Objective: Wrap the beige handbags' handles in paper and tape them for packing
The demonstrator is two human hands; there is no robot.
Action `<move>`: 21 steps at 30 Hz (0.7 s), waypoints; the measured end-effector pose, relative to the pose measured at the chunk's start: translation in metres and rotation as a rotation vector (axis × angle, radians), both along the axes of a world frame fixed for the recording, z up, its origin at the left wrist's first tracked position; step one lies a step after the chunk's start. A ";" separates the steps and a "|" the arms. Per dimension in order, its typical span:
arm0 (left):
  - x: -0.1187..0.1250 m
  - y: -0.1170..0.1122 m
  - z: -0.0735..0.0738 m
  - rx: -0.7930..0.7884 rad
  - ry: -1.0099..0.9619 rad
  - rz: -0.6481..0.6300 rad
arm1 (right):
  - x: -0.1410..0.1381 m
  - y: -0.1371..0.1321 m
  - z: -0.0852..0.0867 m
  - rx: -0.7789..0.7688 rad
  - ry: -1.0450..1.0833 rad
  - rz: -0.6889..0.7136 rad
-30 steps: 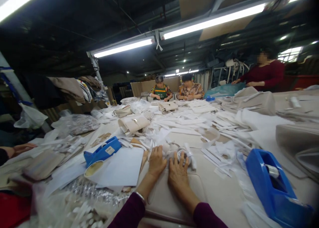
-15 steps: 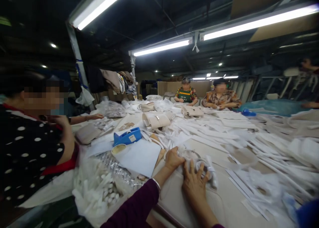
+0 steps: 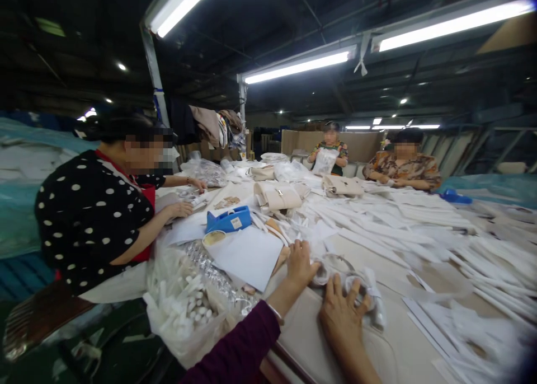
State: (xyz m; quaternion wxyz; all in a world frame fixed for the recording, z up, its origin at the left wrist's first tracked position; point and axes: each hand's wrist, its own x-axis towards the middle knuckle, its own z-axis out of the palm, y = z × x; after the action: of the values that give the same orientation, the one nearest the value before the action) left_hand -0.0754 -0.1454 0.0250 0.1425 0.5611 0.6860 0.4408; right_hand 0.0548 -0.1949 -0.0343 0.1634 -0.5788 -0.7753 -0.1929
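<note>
A beige bag-like piece (image 3: 302, 329) lies flat at the table's near edge. On top of it is a bundle of hardware or strap in white and clear wrapping (image 3: 377, 304), its exact kind hard to make out. My right hand (image 3: 344, 317) rests on the beige piece with fingers spread, the fingertips touching the wrapped bundle. Just left of the bundle is my left hand (image 3: 300, 269), its thumb apart from the fingers and reaching toward the wrapping. I see nothing held in it.
A blue tape dispenser (image 3: 229, 220), a white sheet (image 3: 247, 256) and a plastic bag of white rolls (image 3: 184, 311) lie to the left. Beige handbags (image 3: 279, 195) and white strips cover the table beyond. A co-worker in polka dots (image 3: 100, 216) sits left; two more people sit across.
The view has swung left. My left hand has loosened from the wrapping, its thumb now apart. The polka-dot co-worker has lowered a hand to the table; one across now holds up clear plastic.
</note>
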 end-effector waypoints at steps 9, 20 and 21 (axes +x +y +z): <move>0.031 -0.063 -0.031 0.264 0.584 -0.485 | 0.016 0.011 -0.027 0.067 0.121 0.147; 0.027 -0.061 -0.059 0.316 0.861 -0.479 | 0.039 0.048 -0.046 0.068 0.485 0.153; 0.027 -0.061 -0.061 0.323 0.870 -0.476 | 0.042 0.050 -0.045 0.066 0.505 0.170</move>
State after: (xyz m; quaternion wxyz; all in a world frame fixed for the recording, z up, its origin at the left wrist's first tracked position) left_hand -0.0479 -0.2059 -0.0360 -0.1478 0.8476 0.4585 0.2226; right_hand 0.0969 -0.1445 -0.0791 0.3859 -0.5359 -0.7490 -0.0534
